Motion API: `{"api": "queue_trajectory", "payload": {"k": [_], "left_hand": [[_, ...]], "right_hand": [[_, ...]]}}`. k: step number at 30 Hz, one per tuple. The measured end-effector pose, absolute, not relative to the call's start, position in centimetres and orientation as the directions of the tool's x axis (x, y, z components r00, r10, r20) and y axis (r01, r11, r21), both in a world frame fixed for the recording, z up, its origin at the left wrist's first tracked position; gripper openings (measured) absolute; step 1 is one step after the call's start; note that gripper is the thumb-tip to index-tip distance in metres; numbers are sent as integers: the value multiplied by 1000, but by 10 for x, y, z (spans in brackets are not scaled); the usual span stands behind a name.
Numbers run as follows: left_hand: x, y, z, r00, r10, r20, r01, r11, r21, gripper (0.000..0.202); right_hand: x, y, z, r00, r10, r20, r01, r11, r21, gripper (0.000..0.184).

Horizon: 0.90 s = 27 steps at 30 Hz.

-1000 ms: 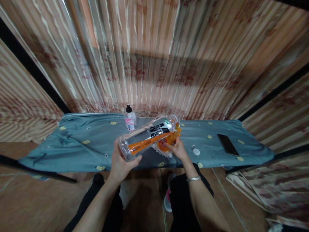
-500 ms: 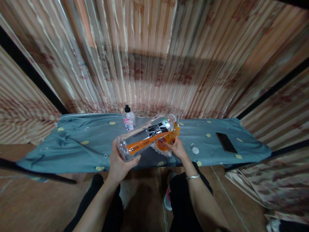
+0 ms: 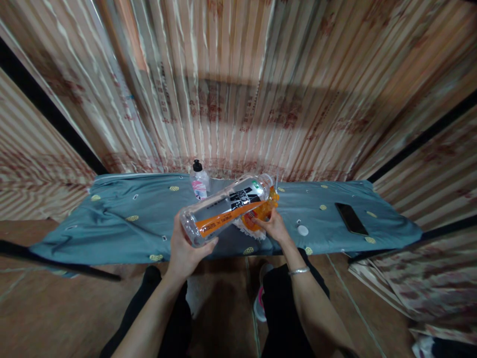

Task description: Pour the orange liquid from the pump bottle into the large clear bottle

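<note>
My left hand point(image 3: 186, 256) is wrapped round the base of a large clear plastic bottle point(image 3: 216, 219) with a black, silver and orange label. This bottle lies tilted, its mouth up and to the right. In my right hand point(image 3: 276, 226) is an orange see-through container point(image 3: 257, 217), pinched between thumb and fingers. The clear bottle's neck is close to the container's top and partly covers it; whether they touch, I cannot tell. A white fringed cloth point(image 3: 253, 233) shows beneath the container. A round white cap point(image 3: 303, 230) lies to the right of my right hand.
A blue-green patterned cloth point(image 3: 115, 223) covers the narrow bench-like surface. Behind the clear bottle stands a small bottle with a black top point(image 3: 199, 181). A dark phone point(image 3: 351, 219) lies at the right. Striped curtains point(image 3: 238, 99) hang behind, with dark poles point(image 3: 48, 109) at the sides.
Both hands keep their holds, and the bottle and container stay almost in place. The view has shifted very slightly.
</note>
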<state>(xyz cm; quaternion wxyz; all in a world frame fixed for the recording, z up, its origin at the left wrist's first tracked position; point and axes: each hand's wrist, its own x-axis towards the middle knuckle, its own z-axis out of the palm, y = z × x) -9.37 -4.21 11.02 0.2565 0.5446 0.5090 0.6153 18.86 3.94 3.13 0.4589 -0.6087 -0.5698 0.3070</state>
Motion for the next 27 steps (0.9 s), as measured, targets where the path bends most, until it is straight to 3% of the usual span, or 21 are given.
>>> {"api": "queue_trajectory", "payload": {"k": [27], "left_hand": [[-94,-41,110,-277,868,412,241,-352,904,82]], "right_hand": [[191,43,27,168,972,165,416,82,-906,67]]}}
